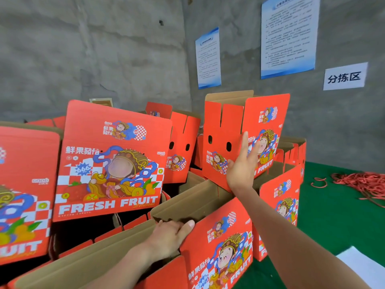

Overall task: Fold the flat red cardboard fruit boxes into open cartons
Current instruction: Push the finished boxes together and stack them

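Stacking: the right hand (242,165), fingers straight, presses flat on 1 folded carton (268,113) atop the pile; the left hand (170,233) grips the near carton (220,236) by its rim. Seat it squarely before releasing.

red box (112,161) w/ "FRESH FRUIT", "666", "GOOD LUCK", "鲜果", white wall sign (344,77) "分拣区", blue posters (289,36) txt too small to read

Red cartons (112,163) with blue-white checkered cartoon print, brown insides, green floor (333,215), grey wall (93,49)
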A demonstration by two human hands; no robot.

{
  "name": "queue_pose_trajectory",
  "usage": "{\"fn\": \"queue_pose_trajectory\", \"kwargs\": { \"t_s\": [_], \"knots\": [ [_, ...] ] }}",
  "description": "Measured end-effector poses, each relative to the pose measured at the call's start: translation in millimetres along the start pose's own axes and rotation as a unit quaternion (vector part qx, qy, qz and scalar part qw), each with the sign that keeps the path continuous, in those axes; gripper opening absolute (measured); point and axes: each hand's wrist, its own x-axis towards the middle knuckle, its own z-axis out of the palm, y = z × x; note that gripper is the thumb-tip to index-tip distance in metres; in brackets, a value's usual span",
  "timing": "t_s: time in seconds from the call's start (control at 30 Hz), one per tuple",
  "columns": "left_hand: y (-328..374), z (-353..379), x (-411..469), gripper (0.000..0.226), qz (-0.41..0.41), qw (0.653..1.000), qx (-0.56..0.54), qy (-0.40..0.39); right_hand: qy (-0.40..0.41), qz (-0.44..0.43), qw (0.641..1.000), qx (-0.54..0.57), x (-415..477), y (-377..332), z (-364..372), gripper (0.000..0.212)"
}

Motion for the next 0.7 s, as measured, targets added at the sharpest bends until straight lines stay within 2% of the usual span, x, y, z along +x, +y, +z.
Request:
{"fn": "queue_pose_trajectory", "kwargs": {
  "t_s": [0.17,0.3,0.37,0.43,0.5,0.57,0.63,0.7],
  "knots": [
    [-3.5,-6.4,-10.5,0.058,0.008,0.998,-0.053,0.025,-0.010,-0.093,0.994,-0.057,-30.7,-23.3,0.7,0.076],
    [-11.7,-21.8,-34.6,0.039,0.025,0.997,-0.043,0.050,-0.081,-0.197,0.977,0.033,-59.7,-52.4,-0.7,0.054],
    [-18.8,-34.8,-58.6,0.032,0.027,0.994,-0.048,0.096,-0.104,-0.167,0.977,0.084,-72.3,-74.2,-5.9,0.039],
    [-26.6,-48.4,-99.0,0.032,0.028,0.978,-0.099,0.183,-0.114,-0.172,0.971,0.123,-90.8,-101.5,-14.5,0.020],
    [-37.3,-59.9,-159.3,0.027,0.034,0.937,-0.166,0.306,-0.128,-0.257,0.946,0.151,-122.1,-129.8,-24.4,0.014],
    [-60.5,-60.2,-234.6,0.023,0.025,0.883,-0.202,0.424,-0.165,-0.339,0.909,0.179,-160.4,-151.1,-32.8,0.018],
    [-96.8,-46.8,-319.5,0.021,-0.043,0.819,-0.239,0.520,-0.228,-0.367,0.880,0.197,-196.5,-168.0,-38.0,0.030],
    [-143.1,-21.8,-405.9,0.015,-0.168,0.732,-0.283,0.597,-0.293,-0.367,0.863,0.184,-225.3,-182.2,-35.0,0.036]
  ]
}}
